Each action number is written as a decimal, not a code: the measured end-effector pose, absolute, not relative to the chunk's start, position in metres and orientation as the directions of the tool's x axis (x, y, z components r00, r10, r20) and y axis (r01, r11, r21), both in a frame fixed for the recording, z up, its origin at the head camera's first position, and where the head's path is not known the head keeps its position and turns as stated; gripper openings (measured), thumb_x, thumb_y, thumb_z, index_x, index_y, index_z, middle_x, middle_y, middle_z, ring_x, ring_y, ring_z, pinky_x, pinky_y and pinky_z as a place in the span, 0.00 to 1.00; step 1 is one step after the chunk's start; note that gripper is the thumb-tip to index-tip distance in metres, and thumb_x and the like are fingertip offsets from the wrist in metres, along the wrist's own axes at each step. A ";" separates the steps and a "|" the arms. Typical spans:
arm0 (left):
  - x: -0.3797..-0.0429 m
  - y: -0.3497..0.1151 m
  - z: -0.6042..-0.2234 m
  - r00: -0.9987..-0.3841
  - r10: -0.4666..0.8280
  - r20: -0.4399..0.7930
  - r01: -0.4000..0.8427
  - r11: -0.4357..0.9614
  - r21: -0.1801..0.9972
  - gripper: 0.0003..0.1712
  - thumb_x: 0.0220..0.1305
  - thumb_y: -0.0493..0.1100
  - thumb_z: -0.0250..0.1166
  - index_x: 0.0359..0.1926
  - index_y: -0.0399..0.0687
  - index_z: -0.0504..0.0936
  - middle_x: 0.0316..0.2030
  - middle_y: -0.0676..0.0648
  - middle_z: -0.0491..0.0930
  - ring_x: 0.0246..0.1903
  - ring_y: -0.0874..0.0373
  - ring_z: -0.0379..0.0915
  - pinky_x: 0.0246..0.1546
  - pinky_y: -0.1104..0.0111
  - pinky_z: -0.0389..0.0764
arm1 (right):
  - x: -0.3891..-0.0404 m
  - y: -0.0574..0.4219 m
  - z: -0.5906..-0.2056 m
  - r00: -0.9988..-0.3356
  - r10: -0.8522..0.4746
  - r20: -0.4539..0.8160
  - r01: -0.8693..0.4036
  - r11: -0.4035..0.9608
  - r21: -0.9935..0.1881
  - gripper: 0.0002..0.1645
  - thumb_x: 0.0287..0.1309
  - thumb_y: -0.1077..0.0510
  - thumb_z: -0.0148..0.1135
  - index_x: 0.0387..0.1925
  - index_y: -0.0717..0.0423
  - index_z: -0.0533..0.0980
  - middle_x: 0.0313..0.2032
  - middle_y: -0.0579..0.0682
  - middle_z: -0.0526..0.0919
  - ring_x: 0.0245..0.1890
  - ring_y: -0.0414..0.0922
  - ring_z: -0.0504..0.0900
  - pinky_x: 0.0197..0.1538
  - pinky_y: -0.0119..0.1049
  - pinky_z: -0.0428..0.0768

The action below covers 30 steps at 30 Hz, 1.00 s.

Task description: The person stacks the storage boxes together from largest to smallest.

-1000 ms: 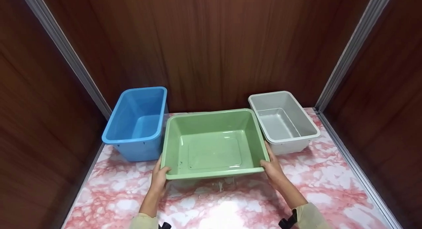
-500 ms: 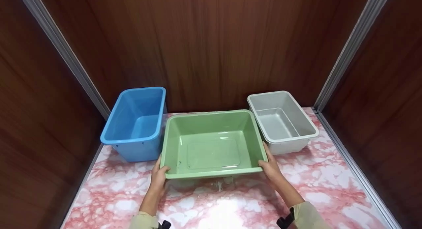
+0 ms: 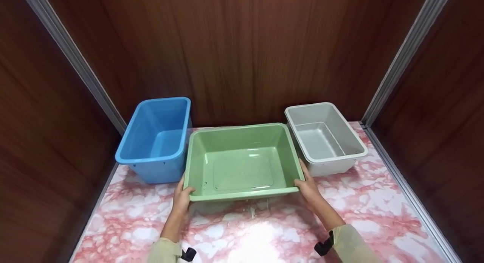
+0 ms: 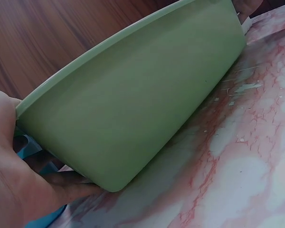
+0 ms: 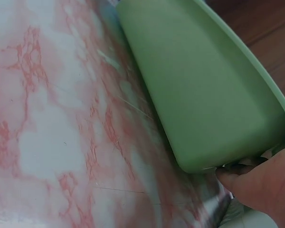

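Note:
A green plastic basin [image 3: 242, 172], rectangular with a rolled rim, is in the middle of the head view with its inside facing up. My left hand [image 3: 182, 195] grips its near left corner, the thumb over the rim and the fingers along the outer side. At the near right corner my right hand [image 3: 309, 188] holds it the same way. The left wrist view shows fingers [image 4: 69, 185] reaching under the side near the basin's bottom corner. Whether the basin's bottom touches the table cannot be told.
A deeper blue bin [image 3: 157, 172] stands close on the left, and a light grey bin [image 3: 332, 167] on the right. The table [image 3: 227, 232] has a red-and-white marbled surface with pale scuffs. Brown wood-grain walls [image 3: 238, 58] enclose the back and sides.
The green basin has shifted slightly left and away from me, with both hands still gripping it. The blue and grey bins stay in place.

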<state>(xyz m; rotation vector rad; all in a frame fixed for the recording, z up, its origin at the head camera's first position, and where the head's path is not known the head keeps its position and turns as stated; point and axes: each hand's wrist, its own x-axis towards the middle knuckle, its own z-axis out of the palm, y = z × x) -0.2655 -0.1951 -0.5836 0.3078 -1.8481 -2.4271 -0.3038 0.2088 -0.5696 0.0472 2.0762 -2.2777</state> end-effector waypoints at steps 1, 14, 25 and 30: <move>-0.267 -0.195 -0.584 -0.977 -0.180 -0.114 -0.062 -0.272 0.960 0.46 0.58 0.25 0.45 0.77 0.48 0.46 0.73 0.34 0.47 0.63 0.38 0.54 0.59 0.46 0.63 | -0.305 0.209 -0.570 -0.998 -0.021 -0.063 0.065 -0.092 -0.994 0.58 0.46 0.78 0.46 0.77 0.42 0.46 0.73 0.62 0.49 0.59 0.60 0.63 0.47 0.40 0.77; -0.277 -0.196 -0.592 -0.979 -0.184 -0.087 -0.043 -0.228 0.973 0.45 0.58 0.25 0.45 0.76 0.44 0.46 0.72 0.33 0.50 0.62 0.40 0.55 0.59 0.48 0.64 | -0.315 0.210 -0.577 -0.999 -0.030 -0.027 0.030 -0.114 -0.993 0.56 0.46 0.79 0.45 0.77 0.49 0.45 0.72 0.61 0.52 0.57 0.59 0.62 0.38 0.32 0.74; -0.276 -0.198 -0.590 -0.975 -0.189 -0.120 -0.083 -0.192 0.978 0.43 0.60 0.28 0.47 0.77 0.45 0.47 0.70 0.32 0.52 0.60 0.37 0.59 0.56 0.48 0.69 | -0.313 0.208 -0.582 -0.999 -0.025 -0.047 0.050 -0.155 -0.987 0.57 0.47 0.80 0.44 0.77 0.49 0.42 0.72 0.64 0.49 0.56 0.59 0.64 0.36 0.34 0.77; -0.275 -0.201 -0.586 -0.976 -0.172 -0.133 -0.102 -0.179 0.979 0.42 0.62 0.30 0.47 0.77 0.45 0.47 0.66 0.32 0.56 0.54 0.32 0.63 0.37 0.58 0.79 | -0.314 0.205 -0.580 -0.999 -0.005 -0.042 0.042 -0.136 -0.990 0.56 0.46 0.79 0.44 0.77 0.51 0.44 0.70 0.64 0.52 0.57 0.60 0.63 0.40 0.37 0.77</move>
